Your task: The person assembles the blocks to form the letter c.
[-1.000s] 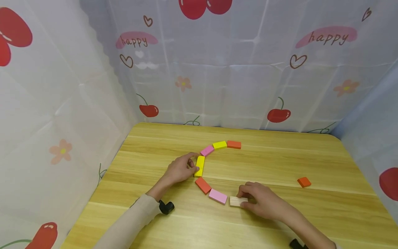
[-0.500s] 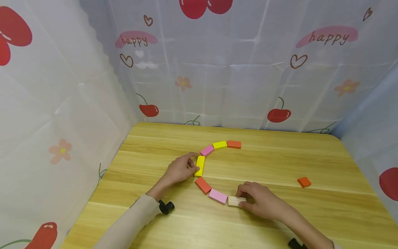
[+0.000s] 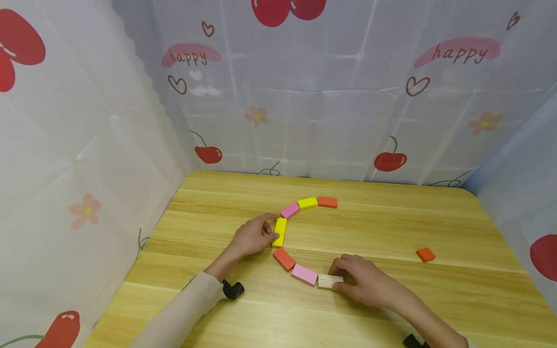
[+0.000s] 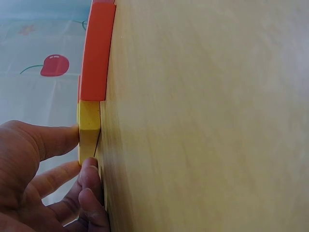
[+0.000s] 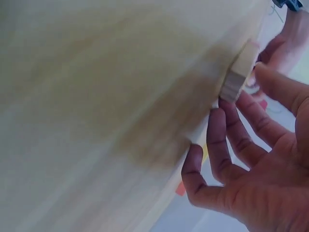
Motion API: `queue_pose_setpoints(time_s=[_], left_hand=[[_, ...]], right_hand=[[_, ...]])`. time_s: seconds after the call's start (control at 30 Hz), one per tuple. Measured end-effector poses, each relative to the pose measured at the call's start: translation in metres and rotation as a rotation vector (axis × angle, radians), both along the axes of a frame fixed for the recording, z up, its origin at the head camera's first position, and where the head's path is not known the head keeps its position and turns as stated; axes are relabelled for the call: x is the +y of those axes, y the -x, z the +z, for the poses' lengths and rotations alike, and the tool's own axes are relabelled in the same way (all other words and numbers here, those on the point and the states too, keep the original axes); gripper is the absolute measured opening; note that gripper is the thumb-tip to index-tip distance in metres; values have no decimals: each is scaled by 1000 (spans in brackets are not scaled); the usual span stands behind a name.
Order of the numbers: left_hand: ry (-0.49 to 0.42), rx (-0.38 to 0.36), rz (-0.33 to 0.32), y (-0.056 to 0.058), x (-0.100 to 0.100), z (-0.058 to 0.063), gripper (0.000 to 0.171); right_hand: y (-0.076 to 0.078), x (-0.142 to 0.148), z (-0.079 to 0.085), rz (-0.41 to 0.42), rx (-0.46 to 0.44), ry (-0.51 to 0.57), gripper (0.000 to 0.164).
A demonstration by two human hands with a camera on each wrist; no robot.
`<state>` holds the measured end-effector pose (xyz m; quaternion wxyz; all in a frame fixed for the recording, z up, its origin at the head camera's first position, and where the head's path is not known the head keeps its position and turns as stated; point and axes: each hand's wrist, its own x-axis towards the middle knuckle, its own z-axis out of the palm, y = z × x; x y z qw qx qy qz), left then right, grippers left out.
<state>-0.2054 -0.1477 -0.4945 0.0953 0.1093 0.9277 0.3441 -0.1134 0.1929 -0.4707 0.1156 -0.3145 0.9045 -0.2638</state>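
Note:
Flat coloured blocks lie end to end in a curve on the wooden table. My left hand (image 3: 253, 237) pinches the long yellow block (image 3: 281, 226), its thumb on the top face and the index finger by the far end. An orange-red block (image 4: 98, 53) meets the yellow block's near end in the left wrist view. My right hand (image 3: 365, 280) grips a plain wood block (image 3: 327, 281) between thumb and fingers. The wood block lies flat, its left end against a pink block (image 3: 305, 274). In the right wrist view the other fingers rest bent on the table side.
The curve's far end has a pink block (image 3: 290, 210), a yellow block (image 3: 307, 203) and an orange block (image 3: 328, 202). A small orange block (image 3: 425, 254) lies apart at the right. Printed curtains (image 3: 304, 130) stand behind the table (image 3: 209, 193) and at both sides.
My right hand has slid the plain wood block slightly left, closing the gap to the pink block. The left hand stays on the yellow block.

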Motion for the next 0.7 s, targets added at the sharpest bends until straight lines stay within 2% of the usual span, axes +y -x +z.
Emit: queue_pose_setpoints(time_s=[0.13, 0.23, 0.33, 0.47, 0.57, 0.7], left_hand=[[1, -1, 2, 0, 1, 0, 56], [0, -3, 2, -1, 1, 1, 56], [-7, -5, 1, -1, 2, 1, 56], [-17, -8, 2, -2, 2, 1, 55], [-15, -11, 1, -1, 1, 1, 56], [-19, -15, 2, -1, 1, 1, 56]], right_hand=[[1, 10, 3, -17, -52, 11, 28], [0, 24, 5, -49, -36, 21, 33], [-1, 43, 6, -92, 9, 18, 31], [1, 73, 4, -192, 65, 7, 25], [3, 96, 0, -265, 84, 18, 20], [7, 125, -2, -317, 103, 30, 19]])
